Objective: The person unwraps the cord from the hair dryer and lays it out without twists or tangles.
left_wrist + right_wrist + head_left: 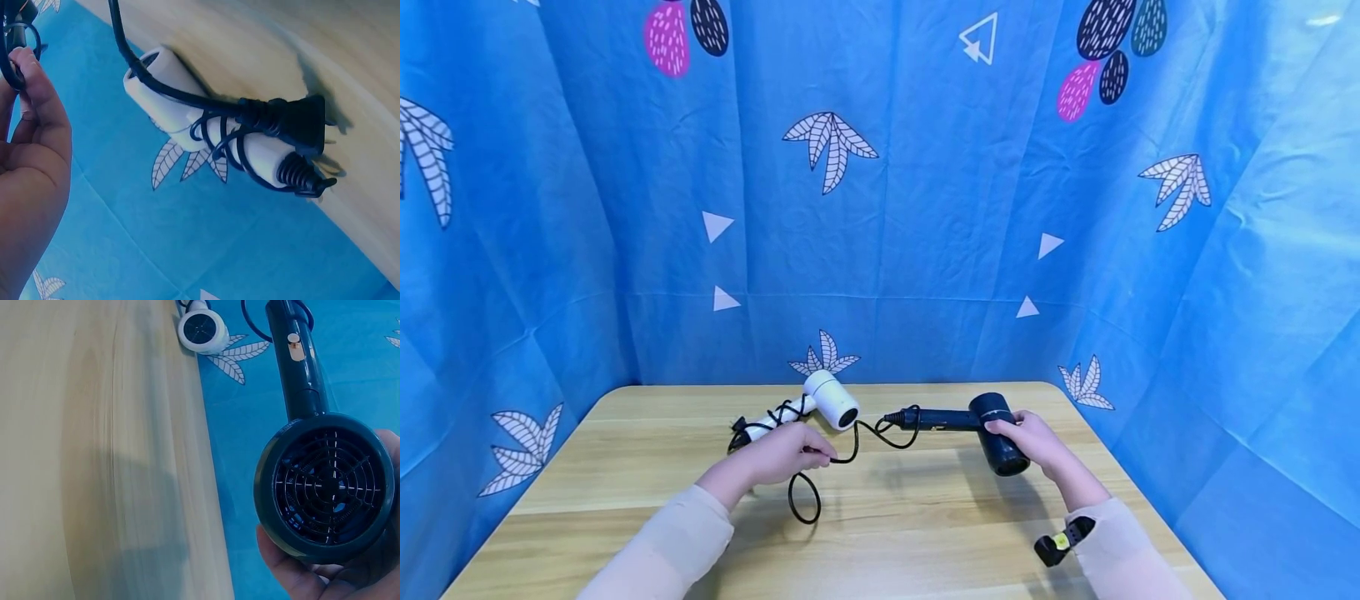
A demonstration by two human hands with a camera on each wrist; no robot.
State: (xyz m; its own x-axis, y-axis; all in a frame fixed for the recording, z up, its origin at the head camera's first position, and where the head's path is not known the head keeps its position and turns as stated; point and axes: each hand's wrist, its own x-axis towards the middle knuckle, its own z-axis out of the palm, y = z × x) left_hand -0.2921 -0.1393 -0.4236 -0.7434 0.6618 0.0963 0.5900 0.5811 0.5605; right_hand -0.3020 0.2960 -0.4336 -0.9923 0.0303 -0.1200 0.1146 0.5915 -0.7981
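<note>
My right hand (1033,437) grips the barrel of a dark hair dryer (950,420) above the table, its handle pointing left. The right wrist view looks straight at its round grille (331,487). From the handle's end a black cord (855,442) runs left to my left hand (782,454), whose thumb and fingers pinch it; a loop hangs below. Just behind that hand lies a white hair dryer (832,400) with black cord wound round its handle. In the left wrist view a black plug (300,122) overlaps the white handle.
The light wooden table (917,533) reaches back to a blue patterned curtain (887,242), which also encloses both sides. A black device (1062,541) with a yellow patch is strapped at the right wrist, by the pale sleeve (1123,546).
</note>
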